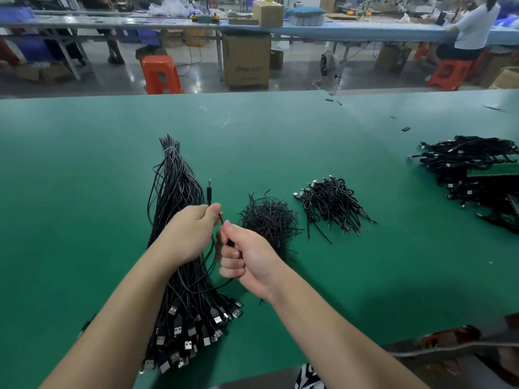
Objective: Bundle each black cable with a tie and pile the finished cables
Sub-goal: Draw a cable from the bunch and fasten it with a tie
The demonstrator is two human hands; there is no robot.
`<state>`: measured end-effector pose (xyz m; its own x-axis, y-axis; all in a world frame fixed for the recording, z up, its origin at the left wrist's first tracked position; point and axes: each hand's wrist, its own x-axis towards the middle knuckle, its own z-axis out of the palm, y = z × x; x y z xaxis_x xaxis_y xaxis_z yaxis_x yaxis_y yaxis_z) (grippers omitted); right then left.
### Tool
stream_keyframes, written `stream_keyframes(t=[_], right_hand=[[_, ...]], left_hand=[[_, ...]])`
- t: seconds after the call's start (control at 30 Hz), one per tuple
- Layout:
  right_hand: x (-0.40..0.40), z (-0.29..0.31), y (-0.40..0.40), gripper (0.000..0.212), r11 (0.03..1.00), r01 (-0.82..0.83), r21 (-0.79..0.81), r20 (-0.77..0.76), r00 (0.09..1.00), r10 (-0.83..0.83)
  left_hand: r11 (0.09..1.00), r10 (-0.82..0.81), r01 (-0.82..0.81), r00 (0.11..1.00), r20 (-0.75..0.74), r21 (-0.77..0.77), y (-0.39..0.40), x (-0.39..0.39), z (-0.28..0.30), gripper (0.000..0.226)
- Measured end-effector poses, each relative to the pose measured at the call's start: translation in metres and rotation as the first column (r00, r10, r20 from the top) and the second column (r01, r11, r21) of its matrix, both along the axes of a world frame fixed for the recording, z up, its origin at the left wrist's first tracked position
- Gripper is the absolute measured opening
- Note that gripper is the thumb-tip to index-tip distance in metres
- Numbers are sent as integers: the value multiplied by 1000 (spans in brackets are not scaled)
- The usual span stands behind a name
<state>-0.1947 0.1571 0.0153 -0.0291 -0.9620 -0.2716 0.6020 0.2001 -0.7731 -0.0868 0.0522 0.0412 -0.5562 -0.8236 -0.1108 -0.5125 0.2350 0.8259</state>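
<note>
One black cable [209,192] is up between both hands, its plug end poking out just above the left hand [191,234], which pinches it; the right hand [247,261] just beside it is curled round the same cable lower down. Looks like the folding step, no tie on yet. Under the left wrist lies the loose cable stock [179,248], just past the right hand the heap of ties [266,220], beyond that the finished pile [331,203]. Next up: coil it, then grab a tie.

Single head view, looking forward-down, close over green table [84,164].
</note>
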Motion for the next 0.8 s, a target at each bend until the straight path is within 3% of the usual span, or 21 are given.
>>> stream_keyframes(t=[0.1,0.17,0.23,0.33,0.43,0.53,0.63,0.8], right_hand=[[4,-1,-3,34,1000,1,-21,-37,999,-2],[7,-3,-3,34,999,-21,-29,-37,999,20],[11,-6,-2,36,999,-41,-26,-4,999,40],[10,-11,0,40,998,-52,-32,171,984,57],[3,-14,2,40,994,-90,-61,351,930,106],[-1,-14,3,38,993,-102,-53,382,917,114],[-4,-17,4,35,997,-78,-28,312,947,83],[-1,-22,6,35,995,-95,-8,134,986,95]], left_hand=[[970,168,-89,920,-355,228,16,-14,-3,36],[891,336,-63,758,-559,450,17,-21,2,39],[778,494,41,577,-651,626,14,-24,13,45],[704,539,173,502,-676,689,7,-18,25,37],[674,342,375,606,-719,637,1,-5,26,34],[677,-132,544,752,-646,495,-8,17,27,38],[631,-473,632,773,-422,451,-13,31,32,47],[672,-668,604,744,0,427,-7,31,42,44]])
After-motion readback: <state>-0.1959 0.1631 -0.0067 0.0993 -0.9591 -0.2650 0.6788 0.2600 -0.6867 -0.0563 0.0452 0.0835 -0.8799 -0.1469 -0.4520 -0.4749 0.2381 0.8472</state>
